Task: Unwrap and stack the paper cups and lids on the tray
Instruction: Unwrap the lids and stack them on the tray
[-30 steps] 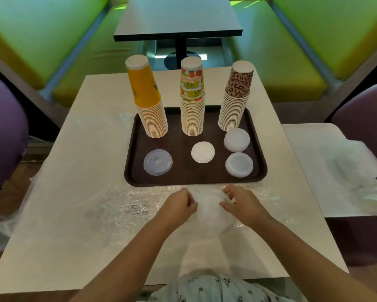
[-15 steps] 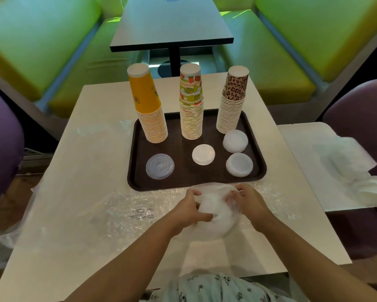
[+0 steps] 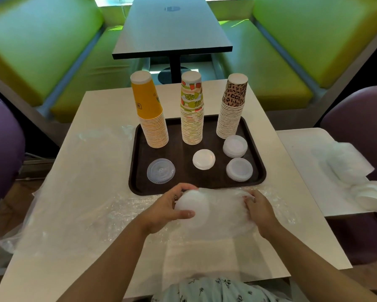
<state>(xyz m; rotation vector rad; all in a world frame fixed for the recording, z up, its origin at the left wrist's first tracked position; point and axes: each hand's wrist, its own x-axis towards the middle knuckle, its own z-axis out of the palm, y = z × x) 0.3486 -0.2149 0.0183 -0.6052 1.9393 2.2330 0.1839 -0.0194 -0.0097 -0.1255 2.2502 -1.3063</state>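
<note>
I logged the left hand (image 3: 163,211) curled around a white lid stack (image 3: 191,207) just in front of the tray (image 3: 139,188); the right hand (image 3: 258,209) pinched the clear wrapper (image 3: 226,210) beside it, fingers bent.

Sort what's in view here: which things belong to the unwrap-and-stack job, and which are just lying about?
Job:
tray
yellow cups
fruit cups
leopard cups
clear lid
white lid
lid stacks
wrapped lids, gripped by left hand
wrap, pinched by right hand
wrapped packs

Lying about:
loose plastic
dark table
green benches
purple chairs
</note>
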